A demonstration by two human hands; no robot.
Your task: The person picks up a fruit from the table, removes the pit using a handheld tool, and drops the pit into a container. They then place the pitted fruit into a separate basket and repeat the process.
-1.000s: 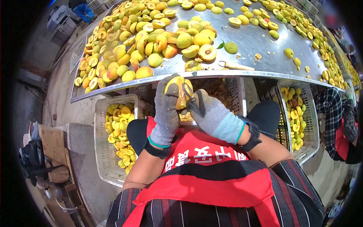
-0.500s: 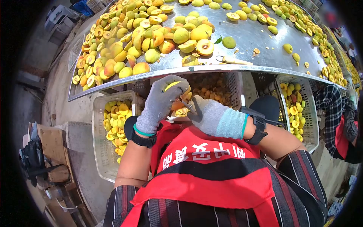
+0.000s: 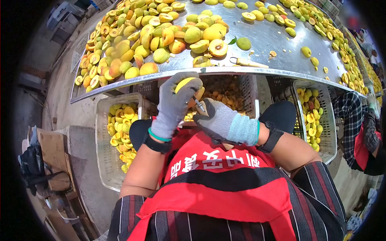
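A yellow peach half (image 3: 185,84) is held in my left hand (image 3: 177,94), whose gloved fingers wrap round it above the gap between my knees. My gloved right hand (image 3: 217,116) is closed on a pitting tool (image 3: 200,107) with a metal tip and a pale handle. The tip points at the fruit's underside; whether it touches the flesh is hidden. Just beyond my hands runs the near edge of the metal table (image 3: 209,70), with halved peaches (image 3: 218,47) heaped on it. A second tool with a pale handle (image 3: 251,64) lies near that edge.
White crates with peach halves stand at the left (image 3: 100,148) and right (image 3: 327,132) of my legs. Another crate (image 3: 251,94) with orange-brown pieces sits under the table. A co-worker's checked sleeve (image 3: 349,112) shows at the right. Cardboard and a black bag (image 3: 30,164) are at far left.
The fruit in my left hand has been turned, and its opened face no longer shows. My right hand has tilted, so the tool's metal tip and handle now show more clearly.
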